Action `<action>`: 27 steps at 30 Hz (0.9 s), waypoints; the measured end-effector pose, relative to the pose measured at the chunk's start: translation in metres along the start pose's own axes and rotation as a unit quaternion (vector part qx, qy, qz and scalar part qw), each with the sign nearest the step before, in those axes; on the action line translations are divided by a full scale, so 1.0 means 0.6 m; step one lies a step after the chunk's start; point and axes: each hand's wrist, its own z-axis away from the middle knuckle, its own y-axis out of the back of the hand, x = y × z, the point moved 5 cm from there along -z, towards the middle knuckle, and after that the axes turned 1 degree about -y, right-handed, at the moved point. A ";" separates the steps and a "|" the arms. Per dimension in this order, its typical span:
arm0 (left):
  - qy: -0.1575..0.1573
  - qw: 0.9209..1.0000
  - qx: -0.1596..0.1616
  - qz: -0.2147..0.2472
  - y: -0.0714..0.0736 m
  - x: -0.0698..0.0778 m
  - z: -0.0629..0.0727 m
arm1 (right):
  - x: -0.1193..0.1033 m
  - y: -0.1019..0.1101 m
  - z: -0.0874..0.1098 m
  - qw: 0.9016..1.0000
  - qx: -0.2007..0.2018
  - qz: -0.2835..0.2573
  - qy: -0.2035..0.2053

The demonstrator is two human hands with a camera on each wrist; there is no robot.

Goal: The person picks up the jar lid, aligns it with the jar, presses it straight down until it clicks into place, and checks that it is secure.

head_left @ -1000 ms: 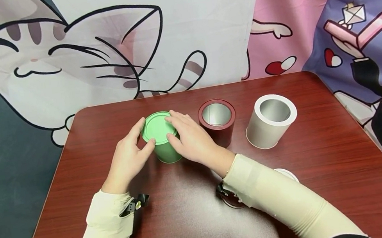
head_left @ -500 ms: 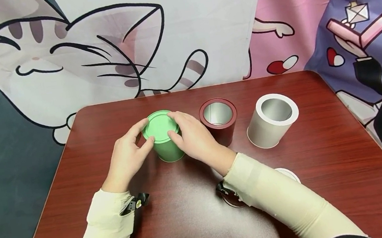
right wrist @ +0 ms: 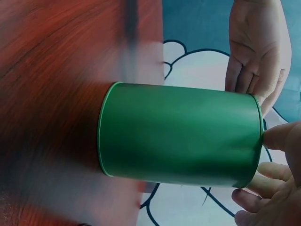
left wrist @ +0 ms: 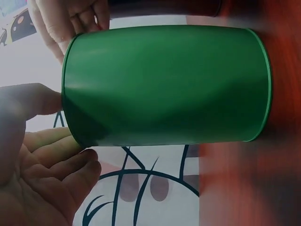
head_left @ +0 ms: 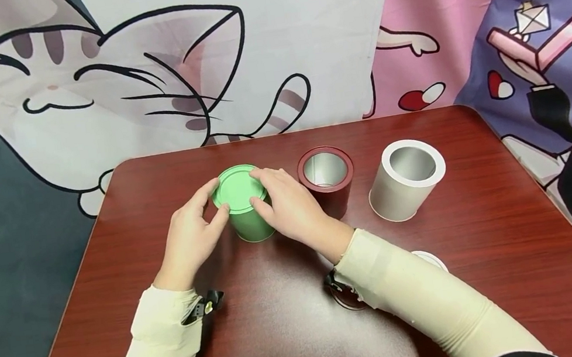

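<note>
Both hands at one green can. Left hand (head_left: 186,234): grip closed on the green lid (head_left: 238,190) from its left side, thumb on the near rim, forefinger reaching the far-left edge. Right hand (head_left: 294,204): grip curved round the opposite side of the same lid, thumb on the near-right rim, fingertips on the far edge. Lid held between the two hands, most of its top face showing.

Green can (head_left: 253,226) stands upright on the desk (head_left: 261,334), toward the far edge and left of centre, lid on top. Both wrist views show it sideways: plain, smooth green wall, narrow raised rim at each end, hands at the top end only.

Just right of the right hand — a dark red can (head_left: 332,200), upright, silvery inside visible, lower wall partly hidden by the hand. Farther right, apart from the red one, a white can (head_left: 399,192), also upright, with a broad pale rim and silvery interior.

Nearer the person: a white disc (head_left: 433,260) partly hidden behind the right sleeve (head_left: 428,309), and a dark round edge (head_left: 352,308) by the right wrist, too covered to name. Cream sleeves on both arms; a black device (head_left: 202,306) at the left wrist. Desk reddish brown, wood-grained. Behind it, a printed cloth (head_left: 312,34) with a cartoon cat at left, pink and purple panels at right.
</note>
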 end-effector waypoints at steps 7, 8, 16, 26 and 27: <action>-0.004 0.999 0.039 0.020 0.000 0.001 0.025 | -0.003 0.006 0.001 1.000 0.003 -0.006 -0.001; -0.008 0.999 0.044 0.019 0.001 0.003 0.029 | -0.004 0.007 0.002 1.000 0.002 -0.008 -0.002; -0.044 0.996 0.077 0.008 0.007 0.021 0.050 | 0.000 0.010 0.018 1.000 0.001 -0.010 -0.012; -0.043 0.997 0.063 0.009 0.010 0.034 0.069 | 0.007 0.019 0.049 1.000 -0.001 -0.022 -0.011; -0.044 0.997 0.063 0.010 0.010 0.035 0.071 | 0.008 0.020 0.053 1.000 -0.001 -0.024 -0.012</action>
